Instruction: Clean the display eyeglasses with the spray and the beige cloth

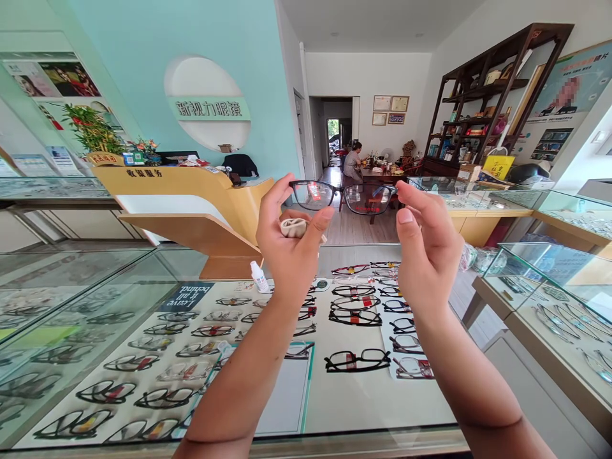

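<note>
Both my hands hold up a pair of black-framed glasses (342,196) at eye level above a glass display counter (143,293). My left hand (289,239) pinches the left end of the frame and also keeps a small beige cloth (293,227) tucked in its palm. My right hand (425,245) grips the right end of the frame with its fingertips. The lenses face away from me, and red labels show on them.
Under the counter glass lie several rows of glasses (356,315). A small white bottle (259,278) stands on the counter. A wooden reception desk (191,197) is at the left, glass cases (549,280) and a dark shelf (482,95) at the right. A person (354,162) sits far back.
</note>
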`<state>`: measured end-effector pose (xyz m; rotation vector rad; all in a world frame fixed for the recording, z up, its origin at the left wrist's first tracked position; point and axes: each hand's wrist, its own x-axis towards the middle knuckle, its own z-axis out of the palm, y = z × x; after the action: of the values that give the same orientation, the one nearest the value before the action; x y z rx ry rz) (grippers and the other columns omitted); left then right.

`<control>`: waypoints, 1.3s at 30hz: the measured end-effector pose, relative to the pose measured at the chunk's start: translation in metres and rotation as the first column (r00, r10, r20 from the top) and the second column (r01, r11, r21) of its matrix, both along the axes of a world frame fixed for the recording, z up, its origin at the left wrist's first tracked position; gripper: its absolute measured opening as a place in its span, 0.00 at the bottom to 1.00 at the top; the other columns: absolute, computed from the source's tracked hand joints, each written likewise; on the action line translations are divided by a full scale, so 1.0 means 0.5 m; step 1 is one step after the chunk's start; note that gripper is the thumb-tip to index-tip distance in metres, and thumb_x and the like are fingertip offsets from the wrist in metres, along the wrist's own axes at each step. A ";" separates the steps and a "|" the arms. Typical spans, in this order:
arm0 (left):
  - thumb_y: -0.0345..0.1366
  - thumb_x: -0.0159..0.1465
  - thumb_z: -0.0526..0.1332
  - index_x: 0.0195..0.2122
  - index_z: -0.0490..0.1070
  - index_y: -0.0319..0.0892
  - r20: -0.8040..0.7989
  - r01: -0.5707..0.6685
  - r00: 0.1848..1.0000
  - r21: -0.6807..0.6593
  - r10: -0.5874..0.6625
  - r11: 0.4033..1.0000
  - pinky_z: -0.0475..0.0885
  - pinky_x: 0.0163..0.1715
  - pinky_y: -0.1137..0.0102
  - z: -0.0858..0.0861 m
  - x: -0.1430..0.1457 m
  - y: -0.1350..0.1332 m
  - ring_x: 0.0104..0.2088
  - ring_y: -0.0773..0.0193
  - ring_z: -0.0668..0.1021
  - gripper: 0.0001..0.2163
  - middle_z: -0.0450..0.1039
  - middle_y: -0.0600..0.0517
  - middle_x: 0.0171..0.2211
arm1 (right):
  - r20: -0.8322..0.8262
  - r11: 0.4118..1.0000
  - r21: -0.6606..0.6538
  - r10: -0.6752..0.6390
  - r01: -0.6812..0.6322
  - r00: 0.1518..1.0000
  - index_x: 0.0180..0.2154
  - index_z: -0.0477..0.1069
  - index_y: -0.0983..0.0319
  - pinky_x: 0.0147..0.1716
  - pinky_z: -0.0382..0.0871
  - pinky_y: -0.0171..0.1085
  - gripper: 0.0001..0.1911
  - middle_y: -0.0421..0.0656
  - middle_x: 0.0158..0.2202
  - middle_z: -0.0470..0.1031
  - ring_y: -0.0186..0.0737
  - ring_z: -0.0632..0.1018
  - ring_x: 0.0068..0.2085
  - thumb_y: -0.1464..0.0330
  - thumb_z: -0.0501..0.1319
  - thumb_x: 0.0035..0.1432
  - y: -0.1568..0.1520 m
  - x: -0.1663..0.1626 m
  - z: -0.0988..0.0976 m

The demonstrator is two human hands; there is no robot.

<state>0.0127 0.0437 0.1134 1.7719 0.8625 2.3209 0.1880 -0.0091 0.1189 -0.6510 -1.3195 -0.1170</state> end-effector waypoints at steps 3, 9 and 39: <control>0.51 0.65 0.76 0.66 0.73 0.52 -0.010 0.003 1.000 -0.007 -0.003 1.000 0.80 0.38 0.67 -0.003 0.000 0.004 0.42 0.61 0.84 0.30 0.78 0.44 0.61 | -0.024 1.000 -0.015 -0.013 0.012 1.000 0.57 0.81 0.52 0.57 0.77 0.54 0.16 0.46 0.54 0.82 0.49 0.82 0.56 0.64 0.60 0.75 -0.001 0.000 0.001; 0.54 0.66 0.74 0.69 0.69 0.54 -0.051 -0.075 0.995 0.131 0.083 0.988 0.78 0.35 0.67 -0.016 0.002 0.015 0.39 0.63 0.83 0.33 0.73 0.43 0.66 | -0.060 0.997 -0.067 0.040 -0.044 0.997 0.56 0.81 0.53 0.59 0.76 0.53 0.14 0.46 0.56 0.83 0.49 0.82 0.59 0.63 0.61 0.75 0.002 0.003 0.002; 0.60 0.69 0.68 0.71 0.63 0.55 -0.119 -0.211 0.960 0.285 0.253 0.935 0.72 0.30 0.66 -0.026 0.007 0.023 0.27 0.71 0.69 0.34 0.69 0.43 0.66 | -0.190 0.980 -0.092 0.158 -0.178 0.969 0.48 0.79 0.55 0.53 0.78 0.45 0.10 0.45 0.48 0.83 0.43 0.83 0.50 0.59 0.61 0.76 0.010 0.001 0.010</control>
<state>0.0163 0.0550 0.1004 2.0861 0.8532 2.5848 0.1884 -0.0039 0.1240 -0.6228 -1.2043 0.1503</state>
